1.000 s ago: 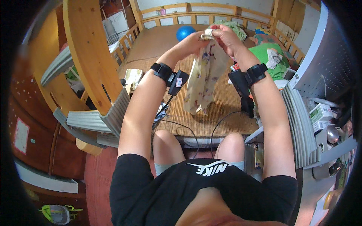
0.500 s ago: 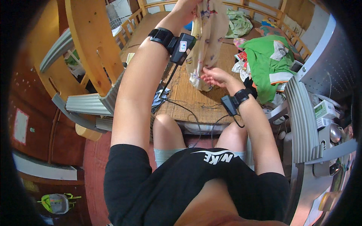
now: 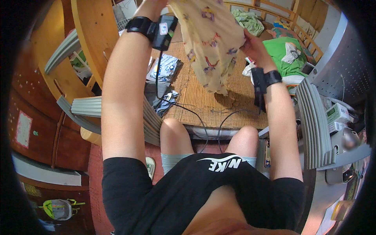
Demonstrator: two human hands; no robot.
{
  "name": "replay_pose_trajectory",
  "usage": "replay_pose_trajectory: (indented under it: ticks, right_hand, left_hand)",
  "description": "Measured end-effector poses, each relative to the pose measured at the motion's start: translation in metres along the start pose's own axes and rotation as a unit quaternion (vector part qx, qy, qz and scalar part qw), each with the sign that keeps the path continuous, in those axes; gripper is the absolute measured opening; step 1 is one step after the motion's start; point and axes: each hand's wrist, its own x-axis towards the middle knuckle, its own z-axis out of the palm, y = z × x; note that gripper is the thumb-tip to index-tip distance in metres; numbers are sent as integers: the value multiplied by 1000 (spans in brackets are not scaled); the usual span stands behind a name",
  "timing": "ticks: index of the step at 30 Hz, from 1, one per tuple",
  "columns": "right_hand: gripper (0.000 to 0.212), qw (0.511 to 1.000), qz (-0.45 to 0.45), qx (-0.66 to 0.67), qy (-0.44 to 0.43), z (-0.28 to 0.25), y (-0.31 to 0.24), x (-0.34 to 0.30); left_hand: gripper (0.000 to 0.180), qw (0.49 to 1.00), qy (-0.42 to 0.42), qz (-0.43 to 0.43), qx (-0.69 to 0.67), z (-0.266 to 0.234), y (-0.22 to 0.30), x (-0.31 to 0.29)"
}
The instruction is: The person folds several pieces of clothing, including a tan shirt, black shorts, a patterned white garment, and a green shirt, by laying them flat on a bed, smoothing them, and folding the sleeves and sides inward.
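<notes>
A thin cream cloth (image 3: 213, 43) with small coloured figures printed on it hangs spread out in front of me. Its lower tip dangles above the woven mat, and whether it is a garment I cannot tell. My left hand (image 3: 156, 3) holds it up at the top left, with the fingers cut off by the upper edge of the head view. At the cloth's right side, my right hand (image 3: 254, 49) grips the edge, its fingers partly in shadow. Both wrists wear black straps with small boxes and cables.
Below the cloth lies a bamboo mat (image 3: 192, 105) on a bed. Folded clothes (image 3: 166, 68) sit at its left edge. To the right are a heaped green cloth (image 3: 284, 58) and a pale green bundle (image 3: 248, 22). Wooden bed rails and a grey perforated panel (image 3: 338, 64) flank me.
My hands have moved apart, the left one leftward and the right one up and to the right. The cloth, bunched and narrow before, is now spread wide. Folded clothes at left have come into view.
</notes>
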Motion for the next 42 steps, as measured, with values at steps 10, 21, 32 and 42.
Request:
replay_pose_trajectory:
  ticks: [10, 21, 32, 42]
  right_hand:
    - [25, 997, 59, -37, 15, 10, -109, 29]
    - [29, 948, 43, -305, -75, 15, -150, -11]
    - [33, 932, 111, -345, -30, -2, -143, 21]
    - [36, 985, 132, -106, 34, -98, 3, 167]
  left_hand:
    - [24, 945, 233, 121, 197, -25, 26, 58]
    - [21, 875, 300, 224, 305, 31, 52, 43]
    - [16, 849, 268, 338, 305, -6, 19, 111]
    - [18, 958, 186, 52, 211, -28, -86, 137]
